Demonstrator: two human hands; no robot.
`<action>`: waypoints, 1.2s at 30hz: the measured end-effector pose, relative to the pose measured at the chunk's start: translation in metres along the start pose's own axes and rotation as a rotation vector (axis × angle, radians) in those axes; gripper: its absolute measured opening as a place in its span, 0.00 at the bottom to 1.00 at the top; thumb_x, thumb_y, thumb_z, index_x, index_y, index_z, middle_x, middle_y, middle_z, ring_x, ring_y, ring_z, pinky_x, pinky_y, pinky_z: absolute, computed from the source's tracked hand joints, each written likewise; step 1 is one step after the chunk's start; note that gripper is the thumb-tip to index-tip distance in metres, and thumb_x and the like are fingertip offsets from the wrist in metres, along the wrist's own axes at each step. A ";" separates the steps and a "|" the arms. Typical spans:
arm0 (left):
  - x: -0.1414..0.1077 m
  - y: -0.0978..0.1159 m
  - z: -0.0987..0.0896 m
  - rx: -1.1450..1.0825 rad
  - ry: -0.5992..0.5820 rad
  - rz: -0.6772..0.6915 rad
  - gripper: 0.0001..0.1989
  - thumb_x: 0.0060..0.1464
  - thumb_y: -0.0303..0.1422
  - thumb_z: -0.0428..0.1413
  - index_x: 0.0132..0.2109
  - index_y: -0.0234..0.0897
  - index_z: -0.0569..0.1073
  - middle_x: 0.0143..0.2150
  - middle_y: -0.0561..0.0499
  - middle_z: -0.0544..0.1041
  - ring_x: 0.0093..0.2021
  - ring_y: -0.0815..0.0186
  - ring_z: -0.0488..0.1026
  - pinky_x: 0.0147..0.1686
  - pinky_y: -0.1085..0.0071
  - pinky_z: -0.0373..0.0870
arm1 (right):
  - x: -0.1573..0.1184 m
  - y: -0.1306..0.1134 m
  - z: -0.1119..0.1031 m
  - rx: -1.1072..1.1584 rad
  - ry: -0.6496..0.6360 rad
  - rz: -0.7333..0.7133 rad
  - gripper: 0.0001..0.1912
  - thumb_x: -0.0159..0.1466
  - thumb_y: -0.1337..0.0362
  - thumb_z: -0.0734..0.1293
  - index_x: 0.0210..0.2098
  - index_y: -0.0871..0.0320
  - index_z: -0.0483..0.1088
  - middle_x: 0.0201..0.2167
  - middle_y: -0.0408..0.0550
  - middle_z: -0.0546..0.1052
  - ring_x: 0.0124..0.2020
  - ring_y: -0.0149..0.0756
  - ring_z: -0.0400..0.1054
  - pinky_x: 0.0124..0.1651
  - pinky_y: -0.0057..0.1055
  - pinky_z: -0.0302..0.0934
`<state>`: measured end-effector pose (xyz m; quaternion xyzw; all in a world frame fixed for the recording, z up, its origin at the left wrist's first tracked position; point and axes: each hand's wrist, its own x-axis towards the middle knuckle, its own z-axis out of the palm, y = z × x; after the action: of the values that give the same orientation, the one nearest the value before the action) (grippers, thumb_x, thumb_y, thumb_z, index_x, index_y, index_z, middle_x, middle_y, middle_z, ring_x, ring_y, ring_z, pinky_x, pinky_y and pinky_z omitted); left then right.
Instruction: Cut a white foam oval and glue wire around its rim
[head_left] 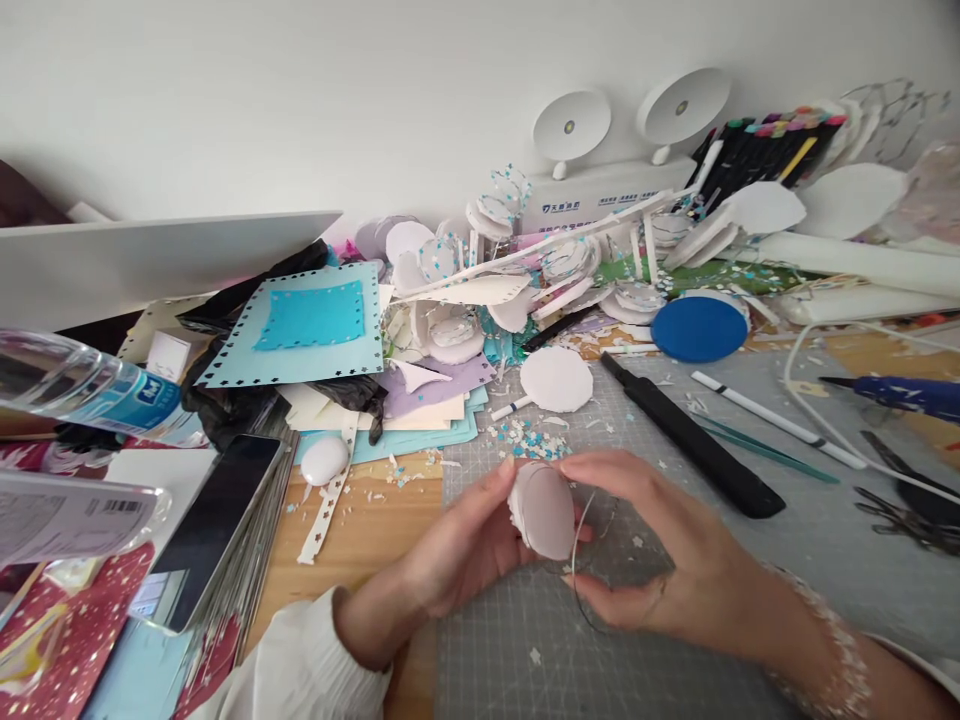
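Observation:
A small white oval disc piece [546, 512], with layered edges and a rough left rim, is tilted up between my hands above the grey cutting mat [510, 650]. My left hand [480, 535] is closed on it from the left, thumb along the upper edge. The index fingertip of my right hand [660, 545] rests on the top edge, while the thumb is at the lower edge by a thin wire [575, 560]. This wire loops out from the piece on the right. Just beyond lie tiny blue and white stars [529, 440] and a white disc on a stick [556, 379].
Right on the mat lie a long black tool [694, 440], teal tweezers [772, 450], a white pen [776, 420] and a blue glue gun [900, 395]. White paper models [570, 260] crowd the back. A phone [214, 530] and water bottle [90, 385] are at left.

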<state>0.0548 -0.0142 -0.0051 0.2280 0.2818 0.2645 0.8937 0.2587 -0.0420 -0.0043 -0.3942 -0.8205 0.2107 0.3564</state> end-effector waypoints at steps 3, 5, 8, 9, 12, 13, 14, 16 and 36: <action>-0.001 0.001 0.003 0.007 -0.003 0.022 0.24 0.58 0.50 0.56 0.50 0.35 0.74 0.42 0.42 0.80 0.44 0.57 0.78 0.47 0.64 0.68 | 0.000 -0.001 0.000 0.006 0.004 0.003 0.35 0.57 0.69 0.70 0.61 0.51 0.56 0.53 0.52 0.73 0.54 0.45 0.69 0.57 0.41 0.68; -0.001 0.002 0.004 -0.002 -0.006 0.022 0.24 0.56 0.50 0.58 0.49 0.35 0.75 0.41 0.42 0.80 0.42 0.57 0.78 0.45 0.65 0.68 | 0.001 -0.001 0.000 0.006 -0.002 0.000 0.35 0.57 0.69 0.70 0.61 0.51 0.57 0.53 0.52 0.73 0.54 0.45 0.70 0.56 0.41 0.68; 0.000 0.002 0.003 -0.002 -0.015 0.007 0.24 0.56 0.51 0.58 0.49 0.34 0.76 0.39 0.42 0.81 0.40 0.58 0.79 0.44 0.66 0.69 | 0.001 -0.001 0.001 0.007 -0.005 -0.001 0.35 0.56 0.70 0.70 0.61 0.51 0.57 0.52 0.51 0.73 0.53 0.44 0.70 0.55 0.40 0.68; 0.000 0.002 0.003 0.004 -0.017 0.002 0.25 0.56 0.51 0.57 0.49 0.34 0.76 0.39 0.41 0.81 0.39 0.58 0.79 0.44 0.66 0.69 | 0.001 -0.001 0.001 0.007 -0.002 0.000 0.35 0.56 0.70 0.70 0.61 0.52 0.57 0.52 0.51 0.73 0.53 0.44 0.70 0.55 0.40 0.67; 0.000 0.002 0.001 0.022 -0.016 -0.009 0.26 0.58 0.52 0.55 0.49 0.32 0.77 0.39 0.40 0.81 0.38 0.59 0.79 0.44 0.66 0.70 | 0.001 -0.001 0.000 0.004 0.002 -0.004 0.35 0.56 0.70 0.70 0.61 0.52 0.57 0.51 0.51 0.73 0.52 0.44 0.70 0.55 0.40 0.67; 0.000 0.002 0.001 0.025 -0.016 -0.011 0.27 0.58 0.52 0.55 0.49 0.31 0.77 0.39 0.39 0.81 0.38 0.59 0.79 0.44 0.66 0.70 | 0.001 -0.001 0.000 0.001 0.002 -0.009 0.35 0.56 0.70 0.70 0.61 0.52 0.57 0.51 0.51 0.73 0.51 0.44 0.70 0.54 0.40 0.68; 0.000 0.002 0.001 0.027 -0.016 -0.013 0.27 0.59 0.52 0.54 0.48 0.30 0.77 0.39 0.39 0.81 0.38 0.59 0.79 0.44 0.66 0.70 | 0.002 -0.001 0.000 -0.001 -0.001 -0.014 0.34 0.57 0.70 0.70 0.61 0.52 0.57 0.50 0.51 0.74 0.51 0.44 0.70 0.53 0.40 0.68; 0.000 0.002 0.002 0.024 -0.017 -0.011 0.27 0.60 0.51 0.53 0.48 0.29 0.77 0.38 0.39 0.81 0.38 0.59 0.79 0.44 0.66 0.70 | 0.002 -0.001 -0.001 -0.013 -0.005 -0.032 0.34 0.57 0.70 0.69 0.61 0.52 0.57 0.49 0.51 0.74 0.50 0.44 0.70 0.51 0.41 0.68; 0.001 0.001 0.000 0.048 0.007 -0.005 0.27 0.55 0.53 0.58 0.44 0.31 0.79 0.35 0.42 0.82 0.35 0.59 0.80 0.38 0.68 0.72 | 0.004 -0.004 0.002 -0.006 -0.005 -0.020 0.30 0.58 0.73 0.67 0.58 0.53 0.58 0.46 0.51 0.74 0.45 0.42 0.71 0.47 0.39 0.69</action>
<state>0.0553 -0.0127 -0.0053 0.2476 0.2916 0.2562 0.8877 0.2535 -0.0410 -0.0011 -0.3864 -0.8258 0.2055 0.3555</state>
